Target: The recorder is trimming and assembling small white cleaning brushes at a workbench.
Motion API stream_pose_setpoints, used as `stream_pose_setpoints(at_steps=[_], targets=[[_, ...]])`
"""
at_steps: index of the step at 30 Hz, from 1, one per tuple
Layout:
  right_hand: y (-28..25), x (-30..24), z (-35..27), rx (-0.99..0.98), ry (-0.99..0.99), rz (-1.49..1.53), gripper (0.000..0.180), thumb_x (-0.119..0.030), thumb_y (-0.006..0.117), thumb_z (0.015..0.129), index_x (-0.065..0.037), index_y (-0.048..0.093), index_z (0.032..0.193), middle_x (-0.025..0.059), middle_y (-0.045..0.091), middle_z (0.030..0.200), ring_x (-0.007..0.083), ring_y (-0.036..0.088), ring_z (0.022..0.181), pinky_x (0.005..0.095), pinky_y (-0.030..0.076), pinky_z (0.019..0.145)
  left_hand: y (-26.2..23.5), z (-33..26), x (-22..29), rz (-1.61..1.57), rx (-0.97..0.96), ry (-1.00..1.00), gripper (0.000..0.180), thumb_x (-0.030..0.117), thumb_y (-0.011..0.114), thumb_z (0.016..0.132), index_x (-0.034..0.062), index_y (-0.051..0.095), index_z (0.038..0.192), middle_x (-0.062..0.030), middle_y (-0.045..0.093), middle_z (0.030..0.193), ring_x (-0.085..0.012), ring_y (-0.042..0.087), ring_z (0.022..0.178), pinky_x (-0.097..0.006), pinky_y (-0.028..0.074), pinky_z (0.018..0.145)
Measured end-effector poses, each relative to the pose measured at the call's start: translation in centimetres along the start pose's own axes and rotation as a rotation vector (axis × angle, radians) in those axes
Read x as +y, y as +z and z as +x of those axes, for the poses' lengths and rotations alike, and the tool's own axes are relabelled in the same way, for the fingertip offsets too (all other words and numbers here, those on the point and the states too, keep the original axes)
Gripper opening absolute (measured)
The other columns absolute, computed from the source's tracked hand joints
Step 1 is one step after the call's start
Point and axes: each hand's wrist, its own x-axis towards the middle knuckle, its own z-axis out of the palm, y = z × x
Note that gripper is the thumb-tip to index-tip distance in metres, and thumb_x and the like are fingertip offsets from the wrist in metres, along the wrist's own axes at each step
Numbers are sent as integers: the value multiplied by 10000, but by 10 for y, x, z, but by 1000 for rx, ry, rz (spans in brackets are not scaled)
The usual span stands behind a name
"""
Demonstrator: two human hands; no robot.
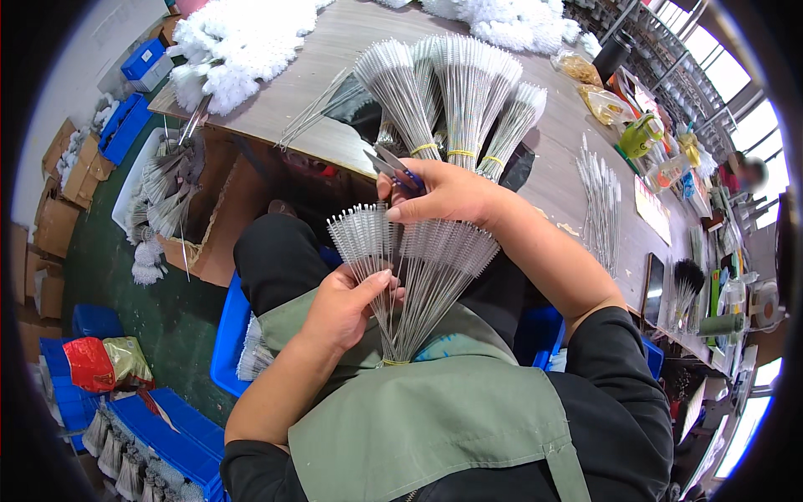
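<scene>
Far left, low: red plastic bag up against a yellow-green one. Next, white tub with grey brush bundles in it, then an open cardboard box by the table.

Left hand is closed round part of a fanned bundle of wire-stemmed brushes, thumb across the stems. Bundle's in the lap, over the green apron, bristle ends up and away from the body, stems converging at a yellow band (fan splits in two sections up top).

Right hand grips scissors, blades pointing up-left, fingers just above the bristle tips; can't tell if they touch.

Behind it on the table, yellow-banded brush bundles. Further right, loose brushes, a smartphone, then a black-bristled bundle.
</scene>
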Motion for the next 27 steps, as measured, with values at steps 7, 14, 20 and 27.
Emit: stream_pose_setpoints(at_steps=[7, 14, 20, 27], targets=[[-1, 3, 0, 23, -11, 16, 279, -172, 725, 775, -51, 546, 952, -22, 532, 814, 80, 507, 783, 242, 427, 727, -1, 2, -2, 36, 18, 9, 144, 63, 626, 858, 4, 575, 980, -73, 616, 878, -180, 627, 792, -331, 540, 736], [-2, 9, 3, 46, -70, 13, 254, -125, 694, 794, -45, 538, 978, -1, 530, 839, 100, 523, 832, 282, 460, 786, 3, -1, 0, 70, 14, 49, 181, 64, 597, 875, 2, 557, 1040, -73, 612, 912, -168, 622, 785, -326, 535, 727], [-3, 8, 1, -41, -96, 125, 230, -140, 681, 815, -40, 540, 967, 12, 551, 852, 117, 555, 807, 294, 473, 766, 1, -1, 2, 86, 15, 27, 185, 62, 571, 885, 0, 548, 1058, -75, 603, 923, -162, 614, 812, -328, 537, 733], [-4, 13, 3, 40, -10, 7, 255, -230, 719, 795, -52, 582, 915, -21, 573, 800, 90, 535, 784, 261, 432, 753, 3, 0, 3, 153, -7, 69, 198, 61, 581, 877, 1, 536, 1061, -78, 596, 952, -156, 612, 819, -315, 535, 731]])
